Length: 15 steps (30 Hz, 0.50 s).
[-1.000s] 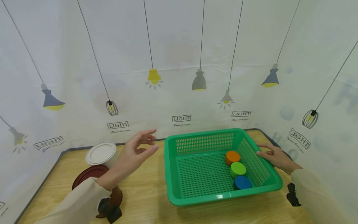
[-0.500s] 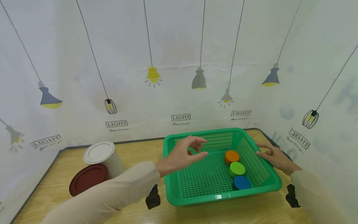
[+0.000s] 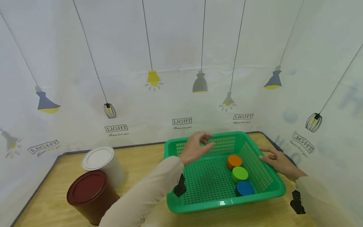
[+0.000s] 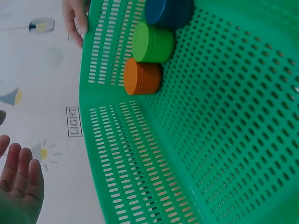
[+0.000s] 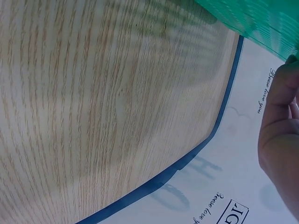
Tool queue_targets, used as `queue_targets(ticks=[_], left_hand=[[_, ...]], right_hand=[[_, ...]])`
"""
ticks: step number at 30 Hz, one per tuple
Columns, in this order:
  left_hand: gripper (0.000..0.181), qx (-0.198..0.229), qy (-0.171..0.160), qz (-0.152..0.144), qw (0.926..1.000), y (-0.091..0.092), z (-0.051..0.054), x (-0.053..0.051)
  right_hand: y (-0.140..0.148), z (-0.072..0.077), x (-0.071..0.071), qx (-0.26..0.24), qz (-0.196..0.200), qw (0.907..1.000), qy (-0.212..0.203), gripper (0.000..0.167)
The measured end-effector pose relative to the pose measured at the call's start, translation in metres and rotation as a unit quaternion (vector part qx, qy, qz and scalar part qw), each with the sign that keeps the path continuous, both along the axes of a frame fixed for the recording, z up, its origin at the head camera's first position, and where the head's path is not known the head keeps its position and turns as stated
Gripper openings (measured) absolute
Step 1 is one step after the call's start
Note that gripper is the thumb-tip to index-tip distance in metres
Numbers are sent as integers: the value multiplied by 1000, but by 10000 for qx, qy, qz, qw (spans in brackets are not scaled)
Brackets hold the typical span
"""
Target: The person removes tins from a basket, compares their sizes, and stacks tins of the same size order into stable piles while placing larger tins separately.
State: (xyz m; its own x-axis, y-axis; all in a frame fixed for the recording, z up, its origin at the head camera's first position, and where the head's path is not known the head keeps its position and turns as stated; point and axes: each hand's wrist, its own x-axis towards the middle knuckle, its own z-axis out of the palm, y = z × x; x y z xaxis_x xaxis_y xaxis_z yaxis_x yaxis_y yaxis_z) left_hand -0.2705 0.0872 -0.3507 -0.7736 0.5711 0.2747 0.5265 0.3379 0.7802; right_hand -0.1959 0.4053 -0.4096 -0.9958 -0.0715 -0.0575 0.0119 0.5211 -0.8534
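A green plastic basket [image 3: 208, 206] with slotted walls stands on the table. Inside, along its right wall, sit three small round lidded tins: orange [image 3: 234, 161], lime green [image 3: 239, 174] and blue [image 3: 244, 188]. Over the basket's left part hovers my left hand [image 3: 196, 148], fingers loosely bent and apart, holding nothing; in the left wrist view its fingertips show at the lower left. My right hand [image 3: 280, 162] stays at the basket's right rim, thumb on the rim and fingers at its outer side. The right wrist view shows its bent fingers meeting the rim.
On the left stand a white lidded can [image 3: 102, 162] and, in front of it, a dark brown lidded can [image 3: 90, 195]. The wooden table [image 3: 141, 157] has a dark edge band. Behind it hangs a white curtain [image 3: 175, 37] printed with lamps.
My left hand has moved right, from beside the cans to over the basket, with nothing in it. The brown can has come into fuller view. My right hand, basket and tins have stayed put.
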Motion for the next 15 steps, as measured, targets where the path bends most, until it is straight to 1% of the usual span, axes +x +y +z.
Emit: queue_targets(ticks=[3,5,11,15], left_hand=[[28,69,58,57,9999,9,-12,-8],[29,40,23,56,10000,15,-22,-12],[33,-233,-88,125,9996,27,-49,-14],[35,-325,-124,1,9994,34,-63,-16]], right_hand=[[-1,0,-1,-4,12,10000,17,58],[0,-1,-2,-34,-11,10000,15,58],[1,-1,-2,-70,-14,10000,20,59],[1,-1,-1,-91,14,10000,2,59]])
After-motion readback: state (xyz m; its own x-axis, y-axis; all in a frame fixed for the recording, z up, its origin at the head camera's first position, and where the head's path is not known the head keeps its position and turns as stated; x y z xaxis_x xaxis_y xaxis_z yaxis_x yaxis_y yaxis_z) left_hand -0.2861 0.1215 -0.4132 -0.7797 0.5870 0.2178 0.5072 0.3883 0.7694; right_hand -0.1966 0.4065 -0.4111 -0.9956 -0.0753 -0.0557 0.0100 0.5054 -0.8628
